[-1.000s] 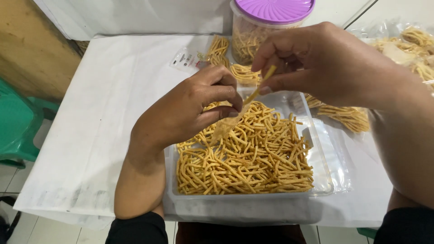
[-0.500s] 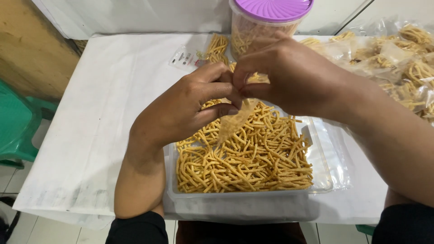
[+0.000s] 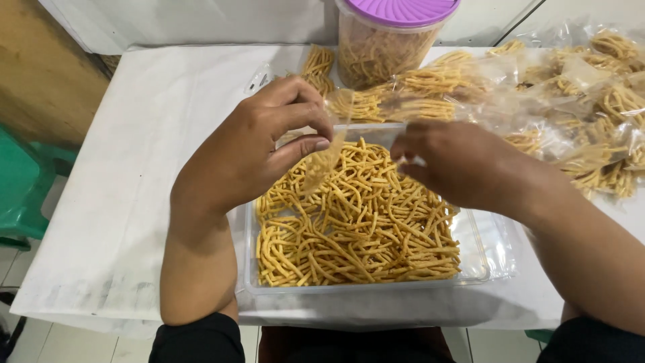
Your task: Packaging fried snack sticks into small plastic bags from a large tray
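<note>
A green plastic chair [image 3: 27, 188] stands at the left edge beside a table covered in white paper [image 3: 134, 134]. Over a clear tub [image 3: 497, 249] of yellow snack sticks [image 3: 356, 228], the left hand [image 3: 248, 151] pinches a small clear bag [image 3: 322, 158] between thumb and fingers, the bag hanging partly filled above the heap. The right hand [image 3: 463, 165], which met the left at the bag's mouth half a second ago, has drawn away to the right and now hovers over the sticks, fingers curled; whether it grips anything cannot be told. Behind stand a purple-lidded jar [image 3: 393, 37] and, far right, filled packets [image 3: 571, 87].
</note>
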